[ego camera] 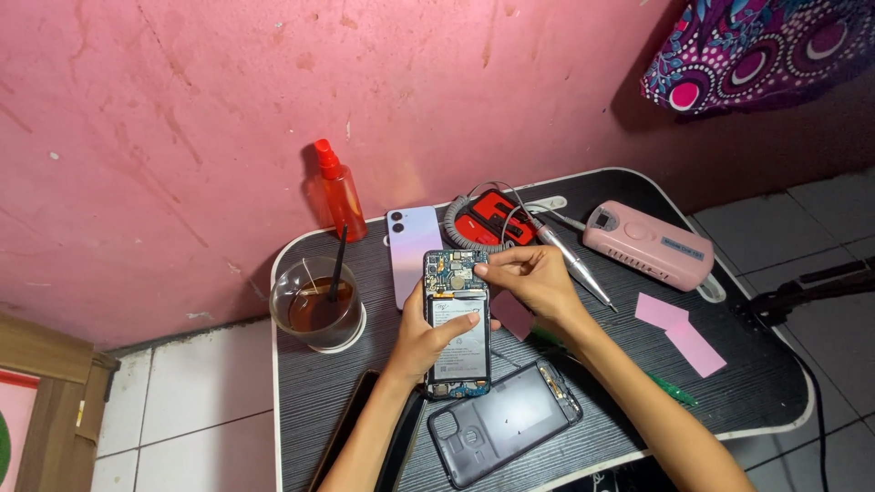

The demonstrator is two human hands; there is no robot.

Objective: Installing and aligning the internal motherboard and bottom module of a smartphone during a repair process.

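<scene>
An opened phone [458,342] with its back off shows a circuit board on top and a white-labelled battery below. My left hand [428,337] grips it from the left side, thumb across the battery. My right hand [533,278] pinches at the upper right corner of the board with fingertips closed; whether something small is between them I cannot tell. The removed dark inner frame [506,419] lies on the black table [756,401] just below the phone. A lilac phone back cover [412,246] lies beyond the phone.
A glass of dark drink with a straw [317,305] stands at the left. A red spray bottle [339,189] is by the pink wall. A red tool case [492,219], metal pen tool [570,260], pink device [649,244], pink paper pieces [679,333] and a dark phone [365,437] lie around.
</scene>
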